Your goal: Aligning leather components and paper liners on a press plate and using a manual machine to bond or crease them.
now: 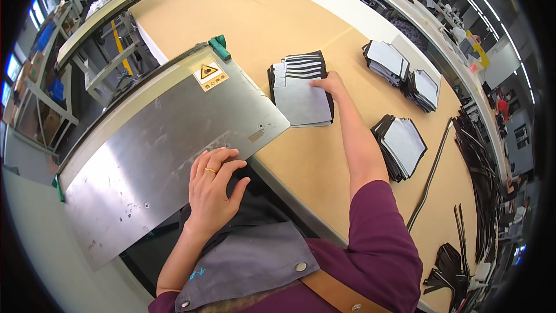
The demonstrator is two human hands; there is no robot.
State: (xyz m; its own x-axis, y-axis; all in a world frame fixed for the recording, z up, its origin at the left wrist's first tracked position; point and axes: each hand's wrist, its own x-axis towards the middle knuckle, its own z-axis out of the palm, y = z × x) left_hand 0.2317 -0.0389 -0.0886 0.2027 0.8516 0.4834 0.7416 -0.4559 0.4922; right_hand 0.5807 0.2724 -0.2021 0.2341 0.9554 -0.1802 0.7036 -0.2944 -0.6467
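While your left hand [213, 191] lies flat, fingers loosely spread and holding nothing, on the near edge of the steel guard plate [168, 145], your right hand [329, 85] reaches beyond the plate's far corner, fingertips pressing the top grey sheet of a fanned stack of cut pieces [301, 90]. Farther right of the plate, three more stacks [401, 146] sit on the tan worktable [260, 17].

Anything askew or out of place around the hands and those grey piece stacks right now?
Nothing stands out. The right hand rests on the fanned grey stack; the left hand lies at the metal plate edge. The other stacks sit loosely fanned, none spilled.
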